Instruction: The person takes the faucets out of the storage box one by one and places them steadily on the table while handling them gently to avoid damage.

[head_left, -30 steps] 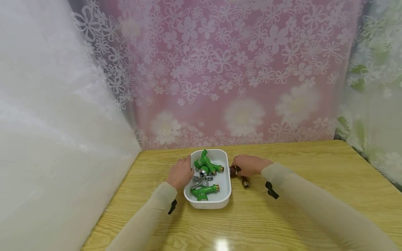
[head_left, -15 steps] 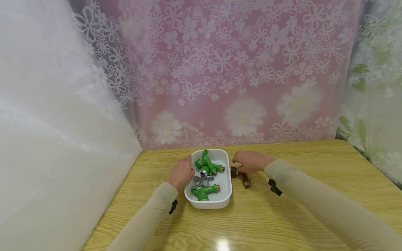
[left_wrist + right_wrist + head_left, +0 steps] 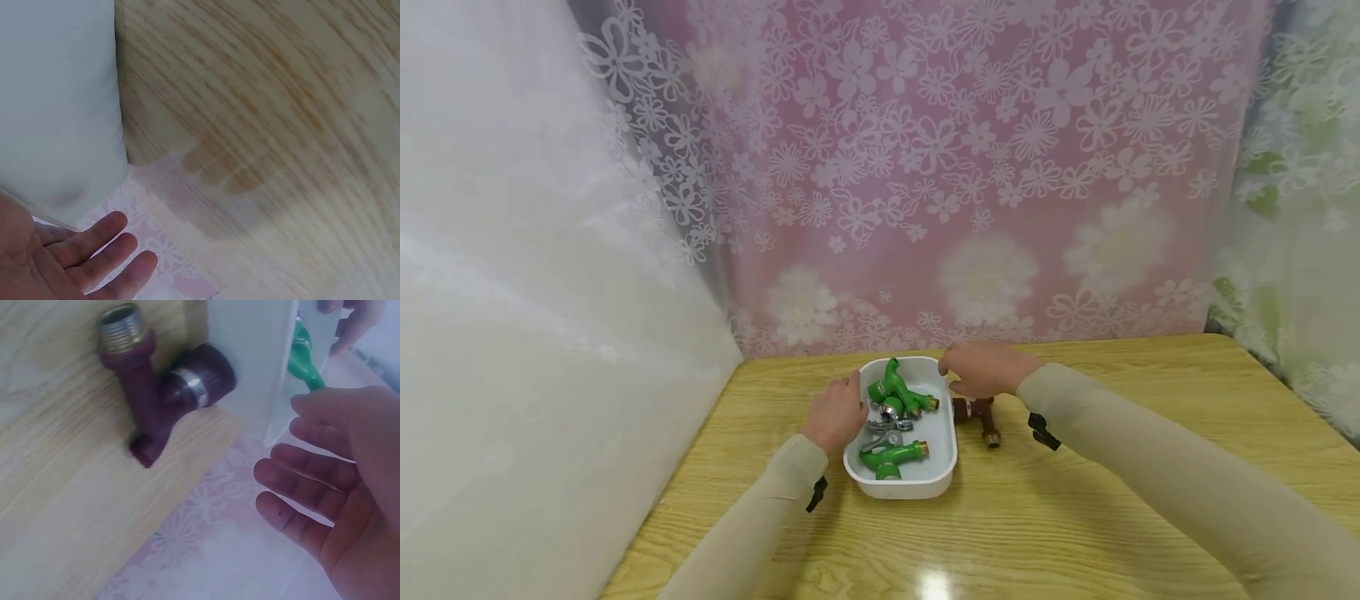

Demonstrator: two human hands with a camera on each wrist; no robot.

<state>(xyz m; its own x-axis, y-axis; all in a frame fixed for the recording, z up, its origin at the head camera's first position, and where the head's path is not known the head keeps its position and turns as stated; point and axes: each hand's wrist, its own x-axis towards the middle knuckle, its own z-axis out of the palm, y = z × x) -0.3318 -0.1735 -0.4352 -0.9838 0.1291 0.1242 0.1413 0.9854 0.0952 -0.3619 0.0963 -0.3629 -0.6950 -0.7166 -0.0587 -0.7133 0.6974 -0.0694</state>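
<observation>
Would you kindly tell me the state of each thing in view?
White basin: upright on the table, partly filled.
Front green tap: lying inside the basin.
Far green taps: bunched together inside.
Brown tap: lying outside, beside the basin, unheld.
Left hand: at the basin's left rim.
Right hand: fingers relaxed, holding nothing, by the right rim.

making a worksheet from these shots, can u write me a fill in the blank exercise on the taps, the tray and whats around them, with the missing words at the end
1. The taps with brass ends inside the white tray are coloured ____.
2. In the head view, the brown tap lies to the ____ of the white tray.
3. The right hand is holding ____.
4. The pink curtain behind the table is patterned with pale ____.

Missing words: green; right; nothing; flowers.
</observation>
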